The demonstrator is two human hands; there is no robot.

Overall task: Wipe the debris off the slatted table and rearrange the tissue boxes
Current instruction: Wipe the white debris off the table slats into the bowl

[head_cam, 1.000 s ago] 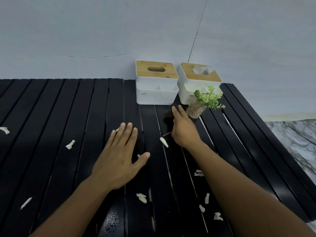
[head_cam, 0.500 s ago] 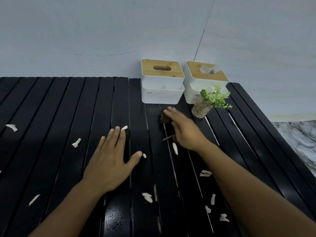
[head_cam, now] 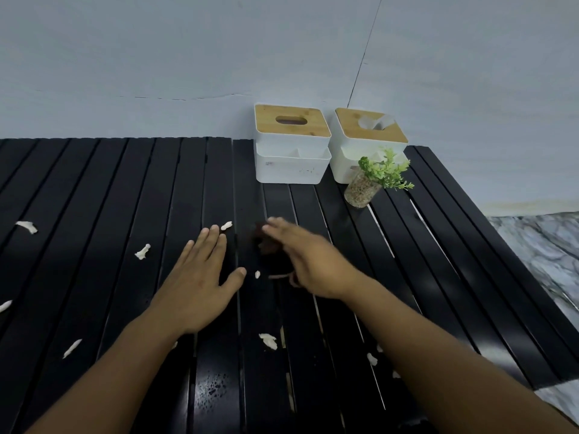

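Black slatted surface (head_cam: 94, 195) strewn with small white debris scraps: one (head_cam: 226, 226) just beyond the left fingertips, one (head_cam: 257, 274) between the two hands, others at far left (head_cam: 27, 227), left of the left hand (head_cam: 143, 251), and near the lower centre (head_cam: 268, 341). Left hand (head_cam: 195, 286) lies flat, palm down, grip spread apart. Right hand (head_cam: 310, 261) is motion-blurred, with a dark brownish cloth-like object (head_cam: 266, 242) under its fingers; whether its grip clamps this object cannot be told. At the far edge, against the pale wall (head_cam: 188, 57), stand two white tissue boxes with bamboo lids: the left box (head_cam: 291, 145) with an empty slot, the right box (head_cam: 366, 136) with tissue protruding, nearly touching. A small glass pot of green artificial plant (head_cam: 372, 180) leans just in front of the right box.
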